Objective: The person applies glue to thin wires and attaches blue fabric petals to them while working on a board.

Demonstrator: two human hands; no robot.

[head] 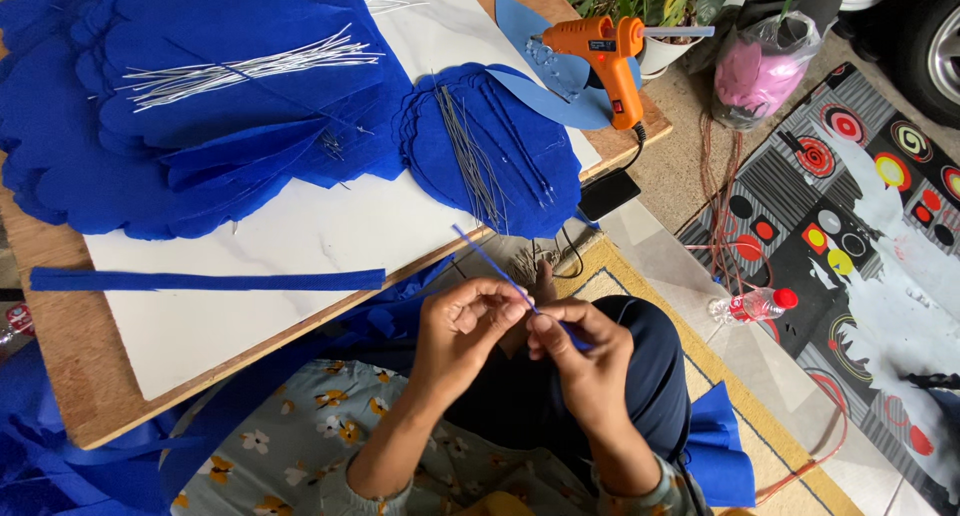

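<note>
A thin blue paper-wrapped wire stem (497, 268) is pinched by both hands, left hand (462, 328) and right hand (583, 354), below the desk's (200, 346) near edge; wrapping appears underway, needing steady twisting.

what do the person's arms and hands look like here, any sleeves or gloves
Both hands are bare: the left hand and right hand wear no gloves or visible rings. Pale blue-grey sleeves with a floral print sit pushed up the forearms.

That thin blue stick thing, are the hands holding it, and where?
Yes. Both hands pinch a thin blue-wrapped wire near its lower end: the left hand by its fingertips, and the right hand just below. The upper end pokes up free.
</note>
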